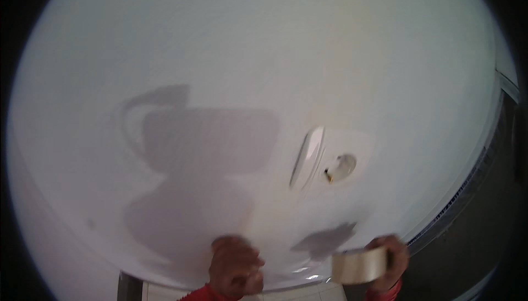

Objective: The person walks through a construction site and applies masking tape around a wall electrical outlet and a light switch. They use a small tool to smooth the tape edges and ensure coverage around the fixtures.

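Note:
My right hand [395, 260], low and right of the middle, grips a wide cream-coloured roll of tape [358, 266] by its side. My left hand [235, 265] is raised at the bottom centre, its fingers curled in and slightly blurred; anything between them is too small or hidden to make out. Both hands are in front of a white wall [308, 42]. On it, above and between the hands, are a white rocker switch [309, 157] and a round recessed socket [340, 168] with a small brass-coloured part showing.
A dark door or panel [473, 218] borders the wall on the right, with a strip of printed film [459, 196] along its edge. Light floor tiles [294, 294] show at the bottom. My shadow [209, 141] falls across the wall left of the switch.

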Tool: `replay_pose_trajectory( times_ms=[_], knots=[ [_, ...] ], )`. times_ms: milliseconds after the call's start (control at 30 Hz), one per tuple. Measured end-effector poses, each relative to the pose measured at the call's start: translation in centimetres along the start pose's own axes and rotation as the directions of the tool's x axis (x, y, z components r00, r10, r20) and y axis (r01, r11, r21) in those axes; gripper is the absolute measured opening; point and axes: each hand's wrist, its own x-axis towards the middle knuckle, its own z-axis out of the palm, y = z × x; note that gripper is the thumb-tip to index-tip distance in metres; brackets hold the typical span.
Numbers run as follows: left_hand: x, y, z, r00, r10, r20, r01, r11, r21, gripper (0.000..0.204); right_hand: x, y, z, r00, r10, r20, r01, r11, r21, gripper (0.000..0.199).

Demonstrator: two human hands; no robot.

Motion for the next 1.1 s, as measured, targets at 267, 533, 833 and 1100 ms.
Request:
replay_pose_trajectory(
  times_ms=[267, 533, 833, 1100],
  knots=[
    [2.5, 6.6, 4.4, 0.701, -0.709, 0.075, 0.326, 0.226, -0.918, 0.015, 19.0, -7.9, -5.0, 0.764, -0.625, 0.158, 0.629, 0.668, -0.399, 0.032],
    [7.5, 8.4, 5.6, 0.535, -0.82, 0.204, 0.206, -0.108, -0.973, 0.022, 27.2, -12.2, -3.7, 0.614, -0.727, 0.307, 0.742, 0.4, -0.538, 0.047],
    [9.5, 7.7, 7.3, 0.416, -0.881, 0.223, 0.099, -0.2, -0.975, 0.032, 29.6, -14.1, -0.9, 0.593, -0.667, 0.451, 0.739, 0.227, -0.634, 0.049],
    [10.1, 7.8, 8.1, 0.377, -0.904, 0.204, 0.082, -0.187, -0.979, 0.035, 30.6, -14.3, -0.4, 0.545, -0.665, 0.51, 0.767, 0.15, -0.624, 0.053]
  ],
)
